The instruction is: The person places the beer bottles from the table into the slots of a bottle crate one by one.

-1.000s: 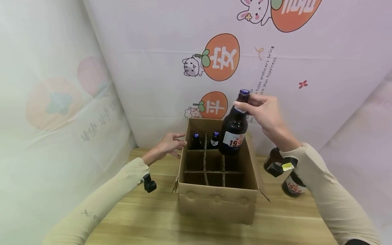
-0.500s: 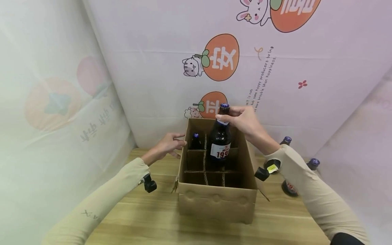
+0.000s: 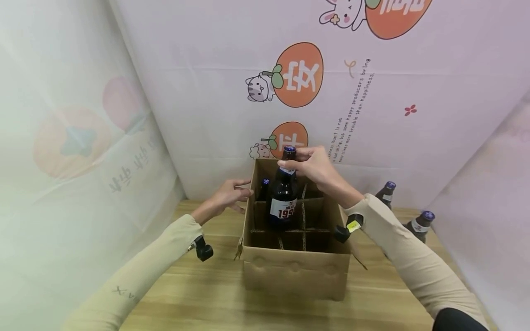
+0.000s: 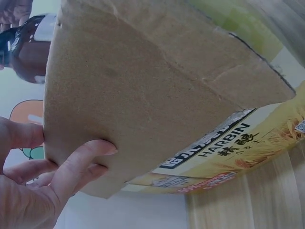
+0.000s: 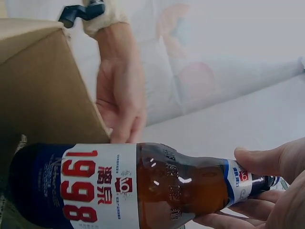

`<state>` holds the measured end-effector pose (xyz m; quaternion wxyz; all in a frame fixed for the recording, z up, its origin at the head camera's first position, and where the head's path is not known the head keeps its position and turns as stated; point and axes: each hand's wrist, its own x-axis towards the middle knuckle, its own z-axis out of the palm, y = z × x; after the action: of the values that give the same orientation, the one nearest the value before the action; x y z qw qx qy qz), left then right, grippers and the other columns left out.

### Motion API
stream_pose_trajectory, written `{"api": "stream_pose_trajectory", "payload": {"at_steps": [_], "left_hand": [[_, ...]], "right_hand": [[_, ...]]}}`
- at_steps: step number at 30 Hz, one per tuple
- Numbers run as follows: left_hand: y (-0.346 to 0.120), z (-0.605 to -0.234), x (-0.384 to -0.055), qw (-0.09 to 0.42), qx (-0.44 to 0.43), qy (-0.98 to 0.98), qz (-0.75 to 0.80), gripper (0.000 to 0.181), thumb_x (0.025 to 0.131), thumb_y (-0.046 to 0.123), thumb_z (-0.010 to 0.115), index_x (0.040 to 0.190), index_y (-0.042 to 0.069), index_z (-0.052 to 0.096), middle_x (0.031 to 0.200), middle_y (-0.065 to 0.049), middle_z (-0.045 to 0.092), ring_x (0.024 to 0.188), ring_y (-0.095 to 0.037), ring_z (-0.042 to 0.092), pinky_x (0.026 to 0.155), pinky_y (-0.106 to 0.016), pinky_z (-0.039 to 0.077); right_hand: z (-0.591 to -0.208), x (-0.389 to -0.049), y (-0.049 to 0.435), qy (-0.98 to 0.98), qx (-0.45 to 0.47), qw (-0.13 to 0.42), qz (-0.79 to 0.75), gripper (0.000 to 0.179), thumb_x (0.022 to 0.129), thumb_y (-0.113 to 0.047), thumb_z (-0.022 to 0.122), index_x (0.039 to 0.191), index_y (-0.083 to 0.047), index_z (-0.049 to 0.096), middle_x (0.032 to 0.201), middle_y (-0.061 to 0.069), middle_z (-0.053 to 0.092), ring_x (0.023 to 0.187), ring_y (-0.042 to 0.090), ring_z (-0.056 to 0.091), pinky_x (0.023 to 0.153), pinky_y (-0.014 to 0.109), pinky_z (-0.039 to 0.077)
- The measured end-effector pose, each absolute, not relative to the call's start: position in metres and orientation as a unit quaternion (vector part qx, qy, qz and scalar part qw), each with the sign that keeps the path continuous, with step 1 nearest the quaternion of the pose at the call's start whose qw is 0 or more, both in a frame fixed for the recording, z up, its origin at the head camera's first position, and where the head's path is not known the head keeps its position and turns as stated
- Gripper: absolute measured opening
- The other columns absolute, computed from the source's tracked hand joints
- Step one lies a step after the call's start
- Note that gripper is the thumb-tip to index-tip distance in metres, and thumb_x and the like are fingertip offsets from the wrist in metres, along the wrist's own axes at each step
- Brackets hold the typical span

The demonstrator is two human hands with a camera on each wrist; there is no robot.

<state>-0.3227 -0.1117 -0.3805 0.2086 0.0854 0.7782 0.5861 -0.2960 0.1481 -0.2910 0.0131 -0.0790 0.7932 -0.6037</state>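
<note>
Fingers point(image 4: 86, 155) of a person's left hand point(image 3: 227, 195) are spread apart and rest against the left side of an open cardboard box point(image 3: 294, 271), near its far corner, on a wood-grain table point(image 3: 198, 294). A pale left sleeve point(image 3: 145, 262) covers that forearm, with a small black wrist camera point(image 3: 204, 250) at its cuff. The left wrist view shows a brown flap point(image 4: 143, 71) overlapping a printed panel point(image 4: 224, 152) lettered "HARBIN."

Inside the box, a blue-capped bottle point(image 3: 265, 188) stands in the far left compartment, boxed in by cardboard dividers point(image 3: 304, 220). Just to its right and nearer the wearer, a dark bottle labeled "1998" point(image 3: 283, 197) is held nearly upright within the box's mouth, over the left column. Whether its base has entered a compartment cannot be told. The thumb and fingers of the right hand point(image 3: 319, 165) are closed on its neck, below the blue cap. Behind, a pale backdrop point(image 3: 207, 115) carries orange cartoon fruit point(image 3: 298, 76).

Farther right, a pale right sleeve point(image 3: 397, 243) with a second black camera point(image 3: 342, 234) and a yellow tag point(image 3: 354, 226) extends past the box. Beyond it, a farther bottle point(image 3: 387, 195) and a nearer bottle point(image 3: 418, 226), both blue-capped, stand apart on the right side, partly hidden by the sleeve.
</note>
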Motion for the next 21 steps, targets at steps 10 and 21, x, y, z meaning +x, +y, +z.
{"api": "stream_pose_trajectory", "payload": {"at_steps": [10, 21], "left_hand": [[-0.113, -0.383, -0.324, 0.21, 0.089, 0.775, 0.59, 0.061, 0.106, 0.011, 0.058, 0.162, 0.003, 0.035, 0.152, -0.029, 0.051, 0.135, -0.05, 0.055, 0.082, -0.044, 0.069], [-0.113, -0.382, -0.324, 0.212, 0.087, 0.777, 0.586, 0.061, 0.106, 0.011, 0.058, 0.162, 0.004, 0.035, 0.152, -0.028, 0.052, 0.134, -0.05, 0.056, 0.081, -0.043, 0.069]], "right_hand": [[-0.294, -0.303, 0.139, 0.801, -0.087, -0.011, -0.592, 0.041, 0.089, -0.017, 0.086, 0.123, 0.002, 0.074, 0.123, 0.019, 0.075, 0.102, 0.019, 0.071, 0.09, 0.037, 0.066], [-0.303, -0.316, 0.132, 0.813, -0.085, 0.02, -0.576, 0.066, 0.09, -0.019, 0.085, 0.146, 0.003, 0.058, 0.139, 0.019, 0.067, 0.106, 0.024, 0.074, 0.089, 0.036, 0.067]]}}
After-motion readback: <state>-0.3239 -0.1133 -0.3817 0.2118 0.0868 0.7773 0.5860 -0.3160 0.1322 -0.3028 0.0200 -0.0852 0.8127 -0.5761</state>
